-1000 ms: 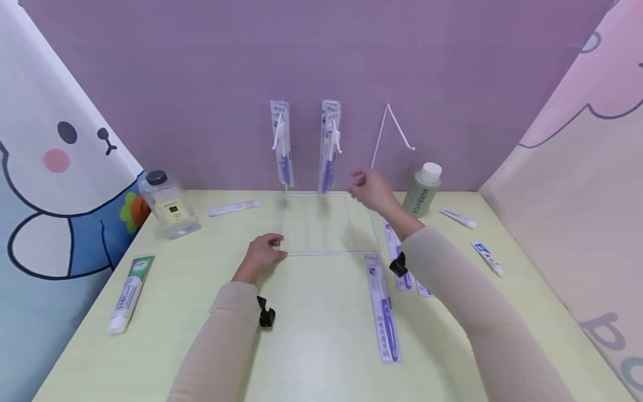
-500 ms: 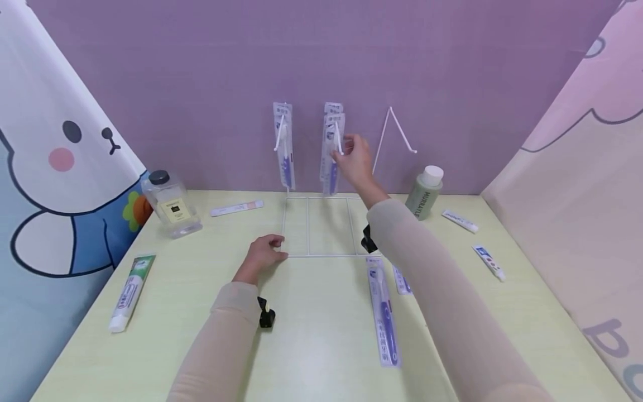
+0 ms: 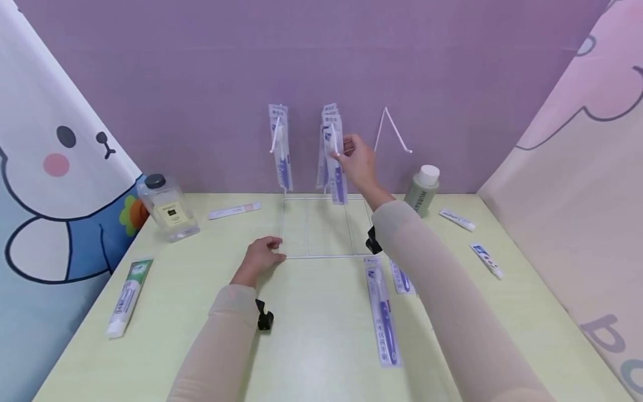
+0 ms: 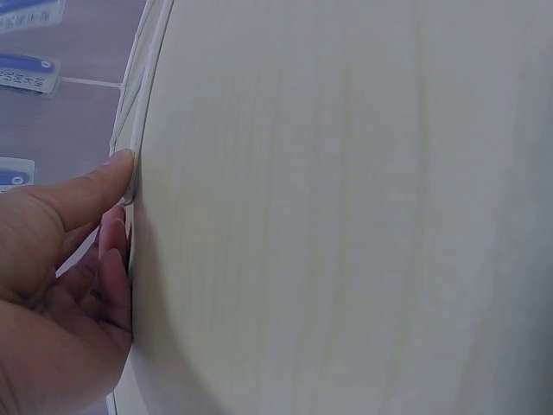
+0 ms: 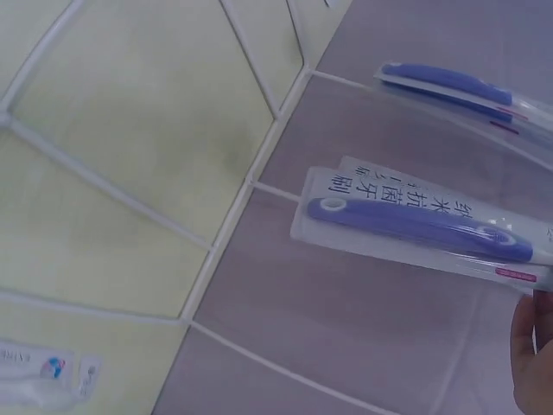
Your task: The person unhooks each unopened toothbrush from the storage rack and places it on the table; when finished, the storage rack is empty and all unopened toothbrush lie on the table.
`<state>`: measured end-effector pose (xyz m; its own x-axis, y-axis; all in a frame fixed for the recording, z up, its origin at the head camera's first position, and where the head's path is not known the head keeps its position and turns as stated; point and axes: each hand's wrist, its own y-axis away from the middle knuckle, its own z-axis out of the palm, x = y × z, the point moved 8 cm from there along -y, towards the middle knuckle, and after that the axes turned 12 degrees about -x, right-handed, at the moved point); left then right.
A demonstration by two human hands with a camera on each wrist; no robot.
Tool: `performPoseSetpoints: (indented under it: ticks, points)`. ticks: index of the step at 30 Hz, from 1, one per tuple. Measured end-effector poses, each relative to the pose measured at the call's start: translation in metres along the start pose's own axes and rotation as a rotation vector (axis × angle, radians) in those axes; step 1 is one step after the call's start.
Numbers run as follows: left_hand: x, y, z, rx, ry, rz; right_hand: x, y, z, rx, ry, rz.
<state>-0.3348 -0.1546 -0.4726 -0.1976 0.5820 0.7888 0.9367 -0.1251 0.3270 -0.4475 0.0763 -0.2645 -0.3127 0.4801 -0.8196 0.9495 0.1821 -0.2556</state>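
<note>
My left hand (image 3: 258, 258) pinches the near left corner of a white wire rack (image 3: 321, 257), thumb against the wire in the left wrist view. Packaged toothbrushes with purple handles hang on the rack's middle hook. My right hand (image 3: 359, 164) pinches the edge of the front packaged toothbrush (image 3: 339, 178), close to the hook's tip; in the right wrist view its fingers (image 5: 524, 333) meet the pack's lower edge. More packaged toothbrushes (image 3: 283, 167) hang from the left hook. The right hook (image 3: 397, 131) carries nothing.
One packaged toothbrush (image 3: 384, 318) lies before the rack; another pack (image 3: 402, 278) shows partly under the right arm. A clear bottle (image 3: 173, 213) and a toothpaste tube (image 3: 129, 298) stand and lie left. A green bottle (image 3: 421, 192) and small tubes (image 3: 457, 219) are right.
My right hand has moved left from beside the right hook to the middle hook. The front toothbrush pack there has come forward, apart from those behind. My left hand stays at the corner.
</note>
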Motion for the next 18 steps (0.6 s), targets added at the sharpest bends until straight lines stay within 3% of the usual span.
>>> performPoseSetpoints:
  ticks: [10,18]
  points:
    - [0.001,0.001,-0.001,-0.003,-0.015,0.013,-0.007,0.015,-0.026,-0.051,-0.080,-0.074]
    - [0.001,-0.001,0.000,-0.008,-0.021,0.022,0.007,0.041,-0.038,-0.108,-0.095,-0.065]
